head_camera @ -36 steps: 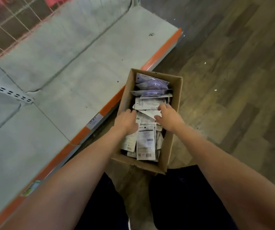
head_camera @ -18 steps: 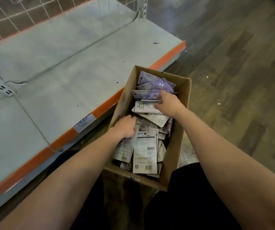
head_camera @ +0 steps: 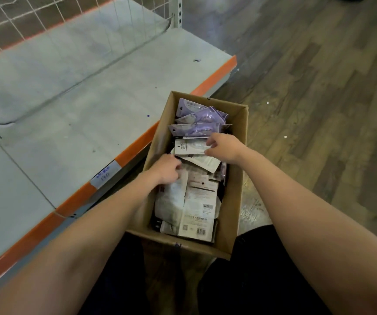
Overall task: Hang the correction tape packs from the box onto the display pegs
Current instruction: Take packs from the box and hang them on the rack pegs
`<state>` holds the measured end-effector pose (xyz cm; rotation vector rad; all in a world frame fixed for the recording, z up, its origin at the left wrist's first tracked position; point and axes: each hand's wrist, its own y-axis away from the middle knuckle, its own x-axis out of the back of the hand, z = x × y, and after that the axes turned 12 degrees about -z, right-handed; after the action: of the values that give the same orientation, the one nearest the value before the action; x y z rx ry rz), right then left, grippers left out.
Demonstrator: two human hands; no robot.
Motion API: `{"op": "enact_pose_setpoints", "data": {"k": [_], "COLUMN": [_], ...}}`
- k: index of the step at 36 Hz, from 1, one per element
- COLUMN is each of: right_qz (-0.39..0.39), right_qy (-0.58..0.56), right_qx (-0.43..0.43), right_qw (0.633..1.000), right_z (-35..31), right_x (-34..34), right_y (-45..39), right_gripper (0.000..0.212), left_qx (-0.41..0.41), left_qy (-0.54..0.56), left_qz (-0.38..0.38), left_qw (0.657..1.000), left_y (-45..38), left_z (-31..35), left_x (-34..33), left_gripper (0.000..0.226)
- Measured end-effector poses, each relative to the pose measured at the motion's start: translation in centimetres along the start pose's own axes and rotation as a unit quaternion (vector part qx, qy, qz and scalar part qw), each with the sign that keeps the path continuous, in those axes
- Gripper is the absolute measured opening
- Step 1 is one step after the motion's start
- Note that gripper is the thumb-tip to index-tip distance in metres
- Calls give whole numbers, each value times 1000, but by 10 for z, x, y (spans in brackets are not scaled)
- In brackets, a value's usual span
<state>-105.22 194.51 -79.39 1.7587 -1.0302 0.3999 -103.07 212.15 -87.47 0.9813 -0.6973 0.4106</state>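
Hands deep in the cardboard box [head_camera: 234, 208], sorting correction tape packs.

Right hand [head_camera: 225, 147] had its grip clamped on a white pack [head_camera: 188, 146], thumb and fingers pinching its edge, purple packs [head_camera: 200, 120] lying just beyond it. Left hand [head_camera: 166, 170] curled down among the white packs [head_camera: 196, 208] near that grip; whether it held one, I could not tell. Box sat on the wooden floor [head_camera: 319, 87], hard against the orange-edged shelf [head_camera: 80, 110] to the left hand's side.
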Motion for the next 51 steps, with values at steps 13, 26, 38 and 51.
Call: {"op": "enact_pose_setpoints", "data": {"k": [13,26,38,51], "right_qz": [-27,102,132,56], "right_qy": [-18,-85,-159,-459], "right_qx": [1,-98,-76,57], "right_qw": [999,986,975,885], "right_z": [-3,21,14,-30], "right_x": [2,14,20,17], "right_y": [1,7,21,25], "right_gripper": [35,22,23,15], "left_qx": [-124,67,82,-16], "left_qy": [273,149,339,660], "left_qz": [206,-74,113,233], "left_qw": [932,984,931,714], "left_y": [22,7,9,38], "left_z": [38,42,45,32], "left_x": [71,-43,-17,74], "left_gripper": [7,58,19,27]}}
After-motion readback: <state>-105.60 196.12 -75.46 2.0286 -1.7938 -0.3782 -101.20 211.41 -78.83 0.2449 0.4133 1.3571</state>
